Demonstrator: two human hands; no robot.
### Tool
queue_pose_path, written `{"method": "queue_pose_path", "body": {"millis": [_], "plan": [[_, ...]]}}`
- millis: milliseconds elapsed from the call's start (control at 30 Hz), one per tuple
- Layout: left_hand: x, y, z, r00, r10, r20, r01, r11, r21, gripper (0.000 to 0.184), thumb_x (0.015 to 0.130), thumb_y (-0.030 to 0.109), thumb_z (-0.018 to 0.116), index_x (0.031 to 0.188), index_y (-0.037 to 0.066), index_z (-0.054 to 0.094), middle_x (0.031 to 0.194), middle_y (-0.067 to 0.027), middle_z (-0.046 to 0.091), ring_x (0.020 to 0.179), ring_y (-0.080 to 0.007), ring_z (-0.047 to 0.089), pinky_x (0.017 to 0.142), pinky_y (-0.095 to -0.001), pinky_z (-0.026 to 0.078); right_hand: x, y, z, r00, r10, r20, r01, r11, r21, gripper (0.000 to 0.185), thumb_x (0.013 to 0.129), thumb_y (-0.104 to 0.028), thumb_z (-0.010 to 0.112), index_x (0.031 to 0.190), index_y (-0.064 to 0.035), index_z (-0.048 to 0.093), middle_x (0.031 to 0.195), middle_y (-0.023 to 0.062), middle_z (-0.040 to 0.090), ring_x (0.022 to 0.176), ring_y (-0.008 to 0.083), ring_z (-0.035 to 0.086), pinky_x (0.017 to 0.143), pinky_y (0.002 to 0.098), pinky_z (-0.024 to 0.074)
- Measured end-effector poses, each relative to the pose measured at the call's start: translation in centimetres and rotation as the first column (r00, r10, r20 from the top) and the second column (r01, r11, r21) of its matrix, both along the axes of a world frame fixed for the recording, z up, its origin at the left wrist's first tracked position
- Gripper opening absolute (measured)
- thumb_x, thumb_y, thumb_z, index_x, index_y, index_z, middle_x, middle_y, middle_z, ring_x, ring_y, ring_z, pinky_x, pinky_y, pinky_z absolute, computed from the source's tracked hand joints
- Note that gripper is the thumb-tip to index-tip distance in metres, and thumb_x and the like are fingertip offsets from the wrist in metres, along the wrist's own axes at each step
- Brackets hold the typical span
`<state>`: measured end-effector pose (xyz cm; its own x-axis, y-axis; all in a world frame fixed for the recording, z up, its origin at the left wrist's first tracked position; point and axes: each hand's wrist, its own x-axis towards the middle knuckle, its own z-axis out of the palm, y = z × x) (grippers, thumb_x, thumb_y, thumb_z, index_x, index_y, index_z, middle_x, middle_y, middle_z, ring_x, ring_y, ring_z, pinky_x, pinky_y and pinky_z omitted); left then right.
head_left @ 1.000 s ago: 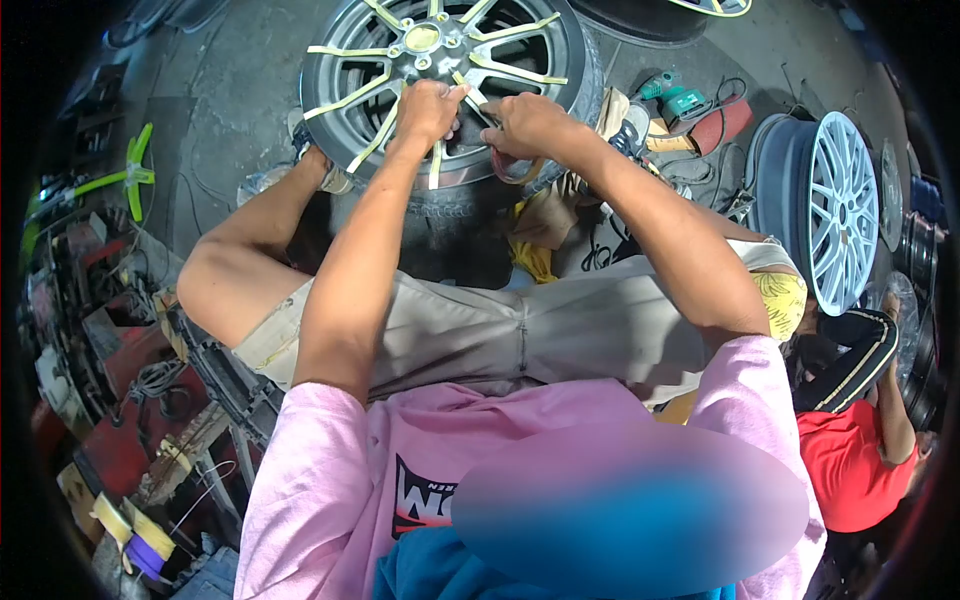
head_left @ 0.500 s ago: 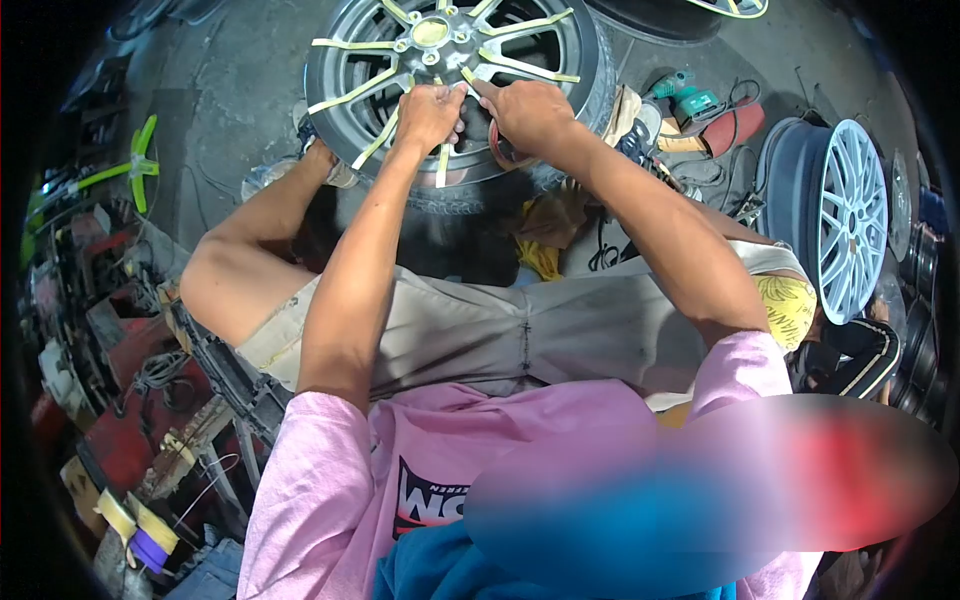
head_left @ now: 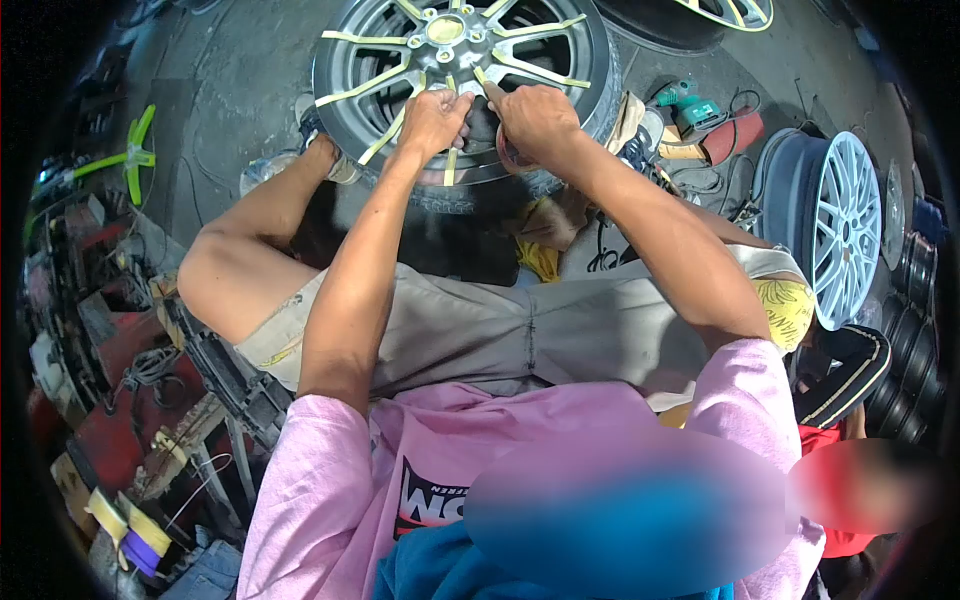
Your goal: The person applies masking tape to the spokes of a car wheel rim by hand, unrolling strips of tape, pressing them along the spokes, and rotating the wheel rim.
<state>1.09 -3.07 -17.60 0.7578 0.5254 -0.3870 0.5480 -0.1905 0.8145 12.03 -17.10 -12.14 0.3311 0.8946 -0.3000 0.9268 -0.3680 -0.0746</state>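
Observation:
In the head view an alloy wheel (head_left: 333, 75) with its tire (head_left: 440, 200) lies in front of me. Strips of pale yellow masking tape (head_left: 547, 73) run along its spokes, and more tape covers the hub (head_left: 444, 30). My left hand (head_left: 435, 124) is closed at a lower spoke, fingers curled together; whatever is pinched there is hidden. Close to its right, my right hand (head_left: 537, 120) points its index finger onto a tape strip on the neighbouring spoke. Its other fingers are wrapped round a reddish-brown ring that looks like a tape roll (head_left: 510, 155).
A green power tool (head_left: 697, 115) and a red piece (head_left: 735, 137) lie to the right of the wheel. Further right stands a light blue rim (head_left: 848, 232). At left are a green spoked stand (head_left: 137, 157) and cluttered tools. A person in red (head_left: 850, 540) is behind at lower right.
The view has shifted slightly, so the wheel and both hands sit a little further right and lower. More of the person in red shows. Both hands keep nearly the same pose at the spokes.

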Motion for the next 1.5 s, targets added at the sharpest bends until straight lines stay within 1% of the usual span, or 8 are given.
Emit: {"method": "queue_pose_path", "body": {"millis": [467, 667, 733, 867, 1100, 1267, 1367, 1500], "plan": [[0.0, -0.1, 1.2, 1.0, -0.017, 0.02, 0.017, 1.0, -0.008, 0.035, 0.096, 0.028, 0.064, 0.079, -0.002, 0.066, 0.064, -0.0094, 0.067, 0.051, -0.0156, 0.064, 0.051, -0.0316, 0.053, -1.4, 1.6, 0.0, 0.997, -0.061, 0.048, 0.062, 0.997, -0.033, 0.024, 0.085, -0.019, 0.071, 0.106, -0.0095, 0.071, 0.095, 0.0069, 0.074, 0.091, 0.0226, 0.073, 0.074, 0.0328, 0.0574], [-0.4, -0.3, 1.5, 1.0, -0.004, 0.027, 0.005, 0.999, -0.035, 0.031, 0.096, 0.026, 0.063, 0.085, -0.003, 0.067, 0.066, -0.0086, 0.067, 0.054, -0.0143, 0.064, 0.052, -0.0322, 0.053, 0.3, 0.1, -1.4, 0.985, -0.099, -0.138, 0.108, 0.993, 0.056, 0.025, 0.097, -0.022, 0.055, 0.108, -0.0038, 0.067, 0.086, 0.0154, 0.073, 0.086, 0.0303, 0.072, 0.075, 0.0401, 0.0577], [-0.6, -0.5, 1.5, 0.999, -0.014, 0.03, 0.015, 0.999, -0.045, 0.032, 0.096, 0.027, 0.063, 0.088, -0.003, 0.068, 0.067, -0.0084, 0.067, 0.055, -0.0134, 0.063, 0.052, -0.0313, 0.053, 0.3, -0.2, -2.5, 0.991, -0.066, -0.115, 0.09, 0.972, 0.217, 0.036, 0.102, -0.028, 0.043, 0.129, -0.0055, 0.054, 0.074, 0.0186, 0.069, 0.073, 0.0378, 0.069, 0.065, 0.0479, 0.0552], [-0.6, -0.2, 1.5, 1.0, -0.024, 0.007, 0.024, 0.999, -0.029, 0.033, 0.097, 0.029, 0.063, 0.087, -0.003, 0.067, 0.067, -0.0079, 0.067, 0.054, -0.0132, 0.062, 0.052, -0.0298, 0.053, 0.5, 0.3, -3.5, 0.992, -0.068, -0.107, 0.092, 0.967, 0.238, 0.036, 0.103, -0.029, 0.043, 0.13, -0.0076, 0.053, 0.074, 0.0189, 0.068, 0.072, 0.0394, 0.068, 0.065, 0.0493, 0.0546], [0.1, -0.2, 0.8, 1.0, -0.011, 0.007, 0.011, 0.998, -0.064, 0.037, 0.096, 0.036, 0.062, 0.087, 0.0, 0.068, 0.068, -0.0085, 0.068, 0.051, -0.0137, 0.064, 0.045, -0.0267, 0.05, 2.3, 0.1, -2.4, 0.882, -0.164, -0.441, 0.23, 0.968, 0.099, 0.044, 0.103, -0.032, 0.041, 0.139, -0.0113, 0.054, 0.118, 0.0211, 0.066, 0.111, 0.0391, 0.062, 0.098, 0.0465, 0.047], [1.0, -0.1, 0.6, 0.999, 0.013, -0.046, -0.013, 1.0, 0.0, 0.037, 0.097, 0.033, 0.061, 0.083, 0.0, 0.069, 0.066, -0.01, 0.07, 0.052, -0.0174, 0.067, 0.049, -0.0304, 0.053, 2.0, -0.9, -3.0, 0.885, -0.136, -0.446, 0.293, 0.907, 0.304, 0.046, 0.1, -0.035, 0.05, 0.133, -0.0029, 0.056, 0.107, 0.0266, 0.068, 0.102, 0.0401, 0.065, 0.091, 0.0453, 0.05], [2.2, -0.4, 0.0, 1.0, 0.024, -0.02, -0.024, 1.0, 0.009, 0.039, 0.097, 0.036, 0.06, 0.08, 0.002, 0.07, 0.065, -0.0097, 0.07, 0.051, -0.0172, 0.067, 0.049, -0.0306, 0.053, 1.7, -2.1, 1.1, 0.815, -0.237, -0.529, 0.355, 0.925, 0.133, 0.048, 0.097, -0.036, 0.053, 0.133, -0.0046, 0.056, 0.112, 0.0284, 0.066, 0.11, 0.0426, 0.062, 0.095, 0.0476, 0.0481], [3.3, -0.5, 0.0, 0.998, -0.01, -0.061, 0.01, 1.0, 0.003, 0.045, 0.096, 0.042, 0.062, 0.084, -0.001, 0.068, 0.066, -0.0095, 0.069, 0.052, -0.0173, 0.068, 0.043, -0.0277, 0.05, 1.1, -4.0, 0.4, 0.839, -0.208, -0.503, 0.376, 0.89, 0.259, 0.044, 0.095, -0.033, 0.059, 0.128, -0.0034, 0.06, 0.087, 0.023, 0.071, 0.09, 0.0379, 0.069, 0.086, 0.0438, 0.0513]]}}
